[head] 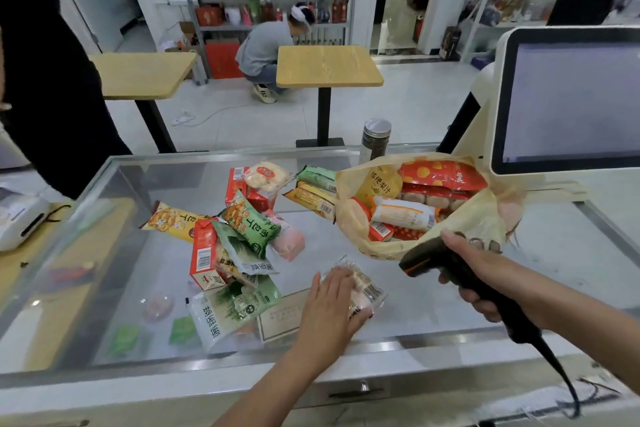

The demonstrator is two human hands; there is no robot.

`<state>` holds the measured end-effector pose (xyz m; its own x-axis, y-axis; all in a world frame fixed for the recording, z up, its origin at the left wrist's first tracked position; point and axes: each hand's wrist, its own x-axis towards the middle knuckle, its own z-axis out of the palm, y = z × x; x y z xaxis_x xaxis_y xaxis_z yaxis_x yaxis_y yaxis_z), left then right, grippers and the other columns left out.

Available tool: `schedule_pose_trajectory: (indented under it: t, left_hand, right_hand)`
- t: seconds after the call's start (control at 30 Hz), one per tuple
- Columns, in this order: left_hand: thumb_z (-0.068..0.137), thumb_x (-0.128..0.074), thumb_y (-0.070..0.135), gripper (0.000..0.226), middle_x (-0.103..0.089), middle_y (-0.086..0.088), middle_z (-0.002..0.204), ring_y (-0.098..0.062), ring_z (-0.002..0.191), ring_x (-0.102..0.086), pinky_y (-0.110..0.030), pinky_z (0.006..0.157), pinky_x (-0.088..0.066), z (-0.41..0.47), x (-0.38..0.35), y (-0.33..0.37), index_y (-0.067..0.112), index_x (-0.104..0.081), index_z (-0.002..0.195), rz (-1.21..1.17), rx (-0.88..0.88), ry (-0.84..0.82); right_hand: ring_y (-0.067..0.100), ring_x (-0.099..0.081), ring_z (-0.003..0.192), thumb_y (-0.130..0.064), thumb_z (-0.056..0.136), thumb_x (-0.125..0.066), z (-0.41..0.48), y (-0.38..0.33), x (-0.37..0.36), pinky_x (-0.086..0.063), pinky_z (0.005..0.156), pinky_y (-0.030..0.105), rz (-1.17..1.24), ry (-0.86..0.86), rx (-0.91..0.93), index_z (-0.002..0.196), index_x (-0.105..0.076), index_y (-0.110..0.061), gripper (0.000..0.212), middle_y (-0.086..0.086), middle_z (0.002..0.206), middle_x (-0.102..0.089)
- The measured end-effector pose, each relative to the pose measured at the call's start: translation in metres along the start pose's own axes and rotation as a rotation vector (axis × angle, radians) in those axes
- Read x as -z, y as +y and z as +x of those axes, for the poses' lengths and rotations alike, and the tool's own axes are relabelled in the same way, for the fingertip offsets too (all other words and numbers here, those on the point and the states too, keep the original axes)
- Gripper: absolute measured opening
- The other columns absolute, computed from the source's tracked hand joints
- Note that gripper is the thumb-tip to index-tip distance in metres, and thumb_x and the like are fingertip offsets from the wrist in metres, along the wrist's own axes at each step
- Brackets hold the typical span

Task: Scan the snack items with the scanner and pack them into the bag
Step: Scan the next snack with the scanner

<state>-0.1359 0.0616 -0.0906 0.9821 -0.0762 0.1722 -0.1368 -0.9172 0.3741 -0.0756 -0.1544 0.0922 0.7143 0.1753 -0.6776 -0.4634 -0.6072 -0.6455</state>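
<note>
The glass-topped table point(415, 319) carries a white monitor point(571, 100) at its far right, and just left of that stands an open yellowish plastic bag point(485, 215), already stuffed with packets. A loose pile of snack packs point(239, 239) lies left of the bag at the table's middle. Near the front edge the right hand point(474, 274) is wrapped round the grip of the black scanner point(429, 260), whose head points left at a clear-wrapped snack point(367, 288) that the left hand point(332, 302) holds, fingers curled over it, between the pile and the bag.
</note>
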Motion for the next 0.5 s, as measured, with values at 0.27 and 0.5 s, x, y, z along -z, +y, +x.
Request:
schedule_pose_trajectory:
  t: [0.27,0.5]
  left_hand:
    - [0.088,-0.021,0.066,0.073,-0.023,0.006,0.156,-0.012,0.145,-0.012,-0.04,0.119,-0.013,0.025,0.0,-0.02,0.024,-0.025,0.147,0.092,-0.064,-0.145]
    - [0.087,-0.03,0.063,0.073,-0.004,0.013,0.158,-0.008,0.145,0.005,-0.037,0.119,0.0,0.033,0.003,-0.028,0.029,-0.013,0.15,0.071,-0.104,-0.176]
  right_hand:
    - [0.013,-0.034,0.039,-0.08,0.073,-0.038,-0.03,-0.027,-0.002,-0.028,0.038,0.021,-0.017,-0.007,0.027,0.093,-0.058,-0.007,0.079,0.001,0.052,-0.042]
    - [0.012,-0.034,0.039,-0.079,0.076,-0.04,-0.036,-0.027,-0.014,-0.029,0.038,0.021,-0.006,-0.007,0.004,0.089,-0.057,-0.008,0.075,0.001,0.051,-0.042]
